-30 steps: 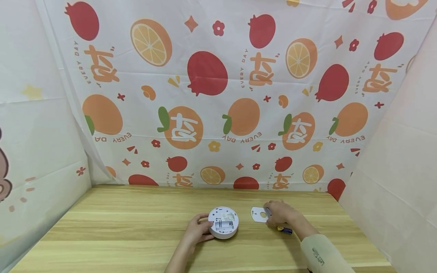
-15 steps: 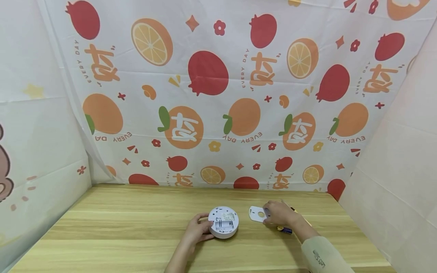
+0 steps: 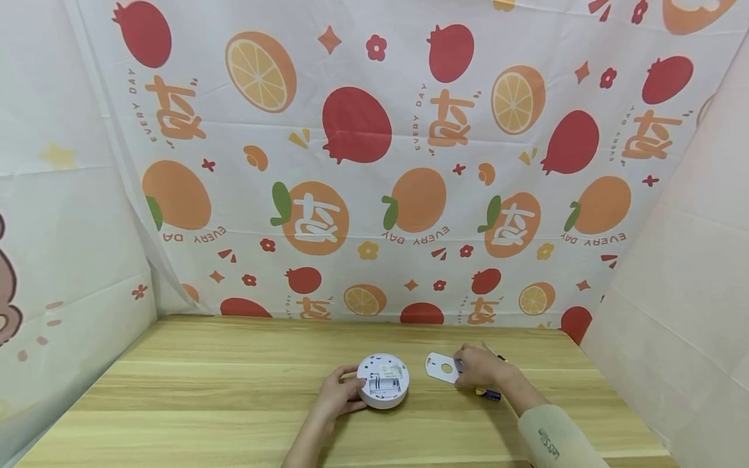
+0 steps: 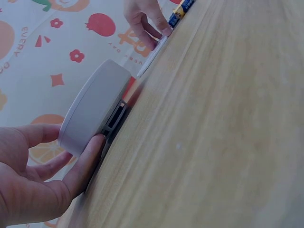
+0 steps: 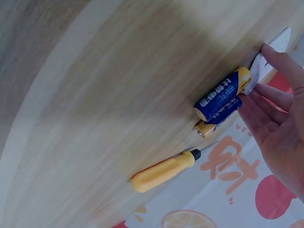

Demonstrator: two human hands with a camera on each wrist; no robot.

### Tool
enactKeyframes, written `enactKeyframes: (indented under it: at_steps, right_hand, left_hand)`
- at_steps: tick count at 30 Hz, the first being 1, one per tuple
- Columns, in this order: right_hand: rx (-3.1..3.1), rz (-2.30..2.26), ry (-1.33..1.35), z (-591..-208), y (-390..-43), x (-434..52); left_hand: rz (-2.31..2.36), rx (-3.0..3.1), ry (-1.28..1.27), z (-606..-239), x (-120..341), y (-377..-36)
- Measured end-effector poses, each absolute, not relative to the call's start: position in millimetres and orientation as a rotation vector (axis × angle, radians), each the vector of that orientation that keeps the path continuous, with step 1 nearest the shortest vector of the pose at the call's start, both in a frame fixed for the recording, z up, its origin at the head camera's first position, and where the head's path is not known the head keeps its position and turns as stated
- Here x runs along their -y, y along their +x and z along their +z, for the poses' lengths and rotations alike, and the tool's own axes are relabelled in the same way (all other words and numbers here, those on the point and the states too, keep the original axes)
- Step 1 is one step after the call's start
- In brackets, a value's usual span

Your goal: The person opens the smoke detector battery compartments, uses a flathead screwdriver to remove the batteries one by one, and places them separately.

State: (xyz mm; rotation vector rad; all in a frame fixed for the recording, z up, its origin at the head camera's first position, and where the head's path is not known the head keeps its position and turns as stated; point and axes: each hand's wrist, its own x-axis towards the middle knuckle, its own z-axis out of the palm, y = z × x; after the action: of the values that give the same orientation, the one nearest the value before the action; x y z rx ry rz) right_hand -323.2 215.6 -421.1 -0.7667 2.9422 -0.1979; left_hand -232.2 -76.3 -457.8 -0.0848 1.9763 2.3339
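On the wooden tabletop (image 3: 234, 390), the left hand (image 3: 338, 395) grips the opened white detector (image 3: 383, 381), battery bay apparently empty, while the right hand (image 3: 481, 367) pinches its detached cover plate (image 3: 440, 367) beside two uninstalled batteries (image 5: 222, 100) and a yellow screwdriver (image 5: 164, 171).

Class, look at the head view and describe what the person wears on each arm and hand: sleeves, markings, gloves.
Both hands are bare, with no gloves. The left hand and its forearm show no sleeve. The right hand leads back to a pale beige sleeve that bears a small dark printed marking, too small to read.
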Motion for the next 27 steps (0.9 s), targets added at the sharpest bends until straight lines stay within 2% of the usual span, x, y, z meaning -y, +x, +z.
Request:
enactKeyframes:
  at_steps: [12, 27]
  right_hand:
    - [-2.980, -0.214, -0.815, -430.0, -324.7, -220.4]
    - [-3.003, -0.241, -0.855, -422.2, -323.6, -217.5]
  left_hand:
    - [2.342, -1.965, -0.098, -455.5, 76.2, -232.9]
    - [2.257, -1.957, -0.125, -449.3, 85.9, -227.2]
